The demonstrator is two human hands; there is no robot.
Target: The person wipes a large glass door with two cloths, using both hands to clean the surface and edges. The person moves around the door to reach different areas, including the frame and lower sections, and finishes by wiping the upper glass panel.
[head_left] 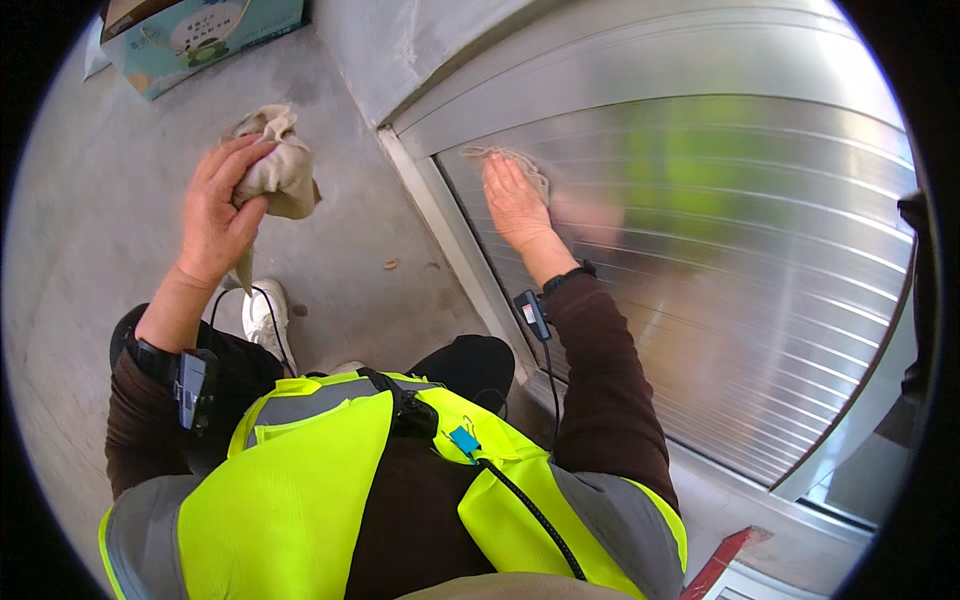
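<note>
In the head view, a ribbed metal panel (700,270) is taken as the landmark. Against its upper left part, a thin pale cloth (537,175) is pressed by the right hand (515,205); the fingers are laid straight and side by side over the cloth and are not curled around it. Whether any edge of it is pinched under the palm cannot be told.

To the left of the panel, and apart from it, a bunched beige cloth (280,180) is clamped between the thumb and fingers of the left hand (215,205), and is held above the grey floor (90,230). A loose end is left hanging below that hand.

The panel is bordered on its left by a pale metal frame (462,250). Farther left of the panel, beyond the beige cloth, a teal printed box (200,45) is seen, cut off by the upper edge. Also left of the panel, a white shoe (265,320) is partly shown. Below and left of it, a yellow-green vest (290,490) is worn over dark brown sleeves (610,380).
</note>
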